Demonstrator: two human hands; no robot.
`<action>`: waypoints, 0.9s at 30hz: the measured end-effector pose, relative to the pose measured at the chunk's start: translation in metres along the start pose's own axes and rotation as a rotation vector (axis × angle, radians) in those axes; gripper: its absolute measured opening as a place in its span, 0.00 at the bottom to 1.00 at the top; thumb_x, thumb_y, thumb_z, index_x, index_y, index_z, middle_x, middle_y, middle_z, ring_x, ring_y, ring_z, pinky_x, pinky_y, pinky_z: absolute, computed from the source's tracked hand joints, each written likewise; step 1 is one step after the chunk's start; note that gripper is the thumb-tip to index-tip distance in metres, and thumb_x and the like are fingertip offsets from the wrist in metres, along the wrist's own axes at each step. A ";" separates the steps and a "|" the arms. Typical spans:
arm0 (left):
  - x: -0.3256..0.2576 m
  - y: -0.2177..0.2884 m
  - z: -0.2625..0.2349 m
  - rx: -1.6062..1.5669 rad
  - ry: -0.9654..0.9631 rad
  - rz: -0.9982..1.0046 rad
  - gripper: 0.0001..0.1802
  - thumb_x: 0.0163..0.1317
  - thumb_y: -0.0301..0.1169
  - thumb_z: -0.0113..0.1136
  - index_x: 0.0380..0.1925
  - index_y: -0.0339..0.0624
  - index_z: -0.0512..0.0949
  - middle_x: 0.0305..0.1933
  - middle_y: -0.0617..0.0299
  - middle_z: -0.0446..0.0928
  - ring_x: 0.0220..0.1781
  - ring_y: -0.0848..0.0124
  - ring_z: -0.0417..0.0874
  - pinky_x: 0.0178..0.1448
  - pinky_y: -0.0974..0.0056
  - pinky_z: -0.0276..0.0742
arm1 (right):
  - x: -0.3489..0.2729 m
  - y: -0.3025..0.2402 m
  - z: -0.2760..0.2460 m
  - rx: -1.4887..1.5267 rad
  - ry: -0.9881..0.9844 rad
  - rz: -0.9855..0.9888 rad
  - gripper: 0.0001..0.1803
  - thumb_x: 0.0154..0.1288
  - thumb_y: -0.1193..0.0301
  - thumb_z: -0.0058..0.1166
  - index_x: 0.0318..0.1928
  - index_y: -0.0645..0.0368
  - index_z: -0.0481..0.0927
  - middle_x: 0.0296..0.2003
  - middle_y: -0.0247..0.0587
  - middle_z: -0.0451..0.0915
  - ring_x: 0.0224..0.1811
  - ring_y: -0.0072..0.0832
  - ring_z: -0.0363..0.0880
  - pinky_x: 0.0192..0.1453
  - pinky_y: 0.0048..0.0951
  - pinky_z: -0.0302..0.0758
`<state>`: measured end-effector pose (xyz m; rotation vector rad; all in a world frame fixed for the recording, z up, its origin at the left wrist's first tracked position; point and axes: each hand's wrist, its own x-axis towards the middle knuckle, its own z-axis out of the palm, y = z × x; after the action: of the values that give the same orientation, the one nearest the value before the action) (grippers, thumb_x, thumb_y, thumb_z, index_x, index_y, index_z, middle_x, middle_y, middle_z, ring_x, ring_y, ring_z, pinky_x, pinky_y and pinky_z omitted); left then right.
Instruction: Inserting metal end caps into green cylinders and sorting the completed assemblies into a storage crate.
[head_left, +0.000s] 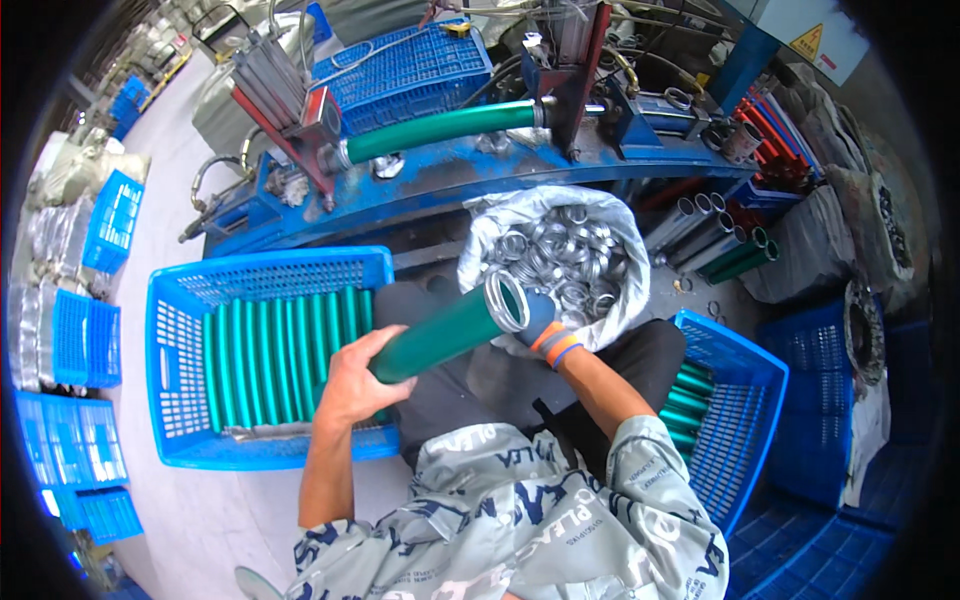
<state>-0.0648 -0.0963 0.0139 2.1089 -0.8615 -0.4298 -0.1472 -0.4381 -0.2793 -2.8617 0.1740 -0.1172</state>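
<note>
My bare left hand (362, 378) is wrapped round the lower end of a shiny green tube (440, 338), tilted up to the right above my lap. A silvery metal ring (506, 303) sits at the tube's raised open end. Right beside that ring is my right hand (540, 318), in a dark blue glove with an orange cuff; its fingers are mostly hidden. Just beyond, a white sack (478, 240) holds many loose metal rings (560, 252). Another green tube (445, 132) lies clamped lengthwise in the blue machine (420, 190) ahead.
Left of my legs, a blue crate (270, 455) contains a row of green tubes (285, 360). A second blue crate (765, 420) with green tubes stands at my right. Metal and green tubes (712, 235) lie right of the sack. Stacked blue crates (70, 440) line the far left.
</note>
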 end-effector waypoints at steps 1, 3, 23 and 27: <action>0.002 0.000 -0.005 0.015 0.002 0.007 0.40 0.48 0.27 0.87 0.66 0.37 0.85 0.54 0.57 0.91 0.55 0.68 0.91 0.65 0.60 0.85 | 0.006 -0.003 0.001 -0.031 0.075 -0.063 0.32 0.76 0.66 0.59 0.78 0.32 0.79 0.50 0.47 0.85 0.44 0.47 0.91 0.41 0.51 0.87; 0.004 0.004 -0.010 -0.086 -0.037 -0.021 0.42 0.49 0.27 0.88 0.68 0.36 0.84 0.54 0.59 0.90 0.54 0.70 0.89 0.65 0.60 0.84 | 0.012 -0.003 0.005 -0.156 0.192 -0.140 0.23 0.77 0.66 0.56 0.70 0.40 0.84 0.46 0.44 0.87 0.43 0.43 0.92 0.40 0.49 0.87; 0.026 0.031 0.003 -1.037 0.446 0.059 0.39 0.58 0.36 0.83 0.68 0.41 0.76 0.50 0.56 0.85 0.53 0.61 0.89 0.64 0.52 0.84 | -0.081 0.095 0.004 0.706 0.274 0.458 0.30 0.78 0.51 0.70 0.67 0.60 0.86 0.57 0.49 0.93 0.52 0.51 0.94 0.54 0.54 0.88; 0.015 0.005 0.018 -1.346 0.654 -0.048 0.24 0.86 0.51 0.59 0.65 0.44 0.76 0.58 0.51 0.85 0.63 0.57 0.87 0.72 0.48 0.82 | -0.057 0.036 -0.062 2.298 0.026 0.627 0.24 0.78 0.54 0.67 0.67 0.51 0.85 0.68 0.47 0.86 0.68 0.59 0.87 0.63 0.57 0.88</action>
<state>-0.0663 -0.1190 0.0067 0.8767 -0.0171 -0.1944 -0.2133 -0.4818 -0.2332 -0.4679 0.4669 -0.0932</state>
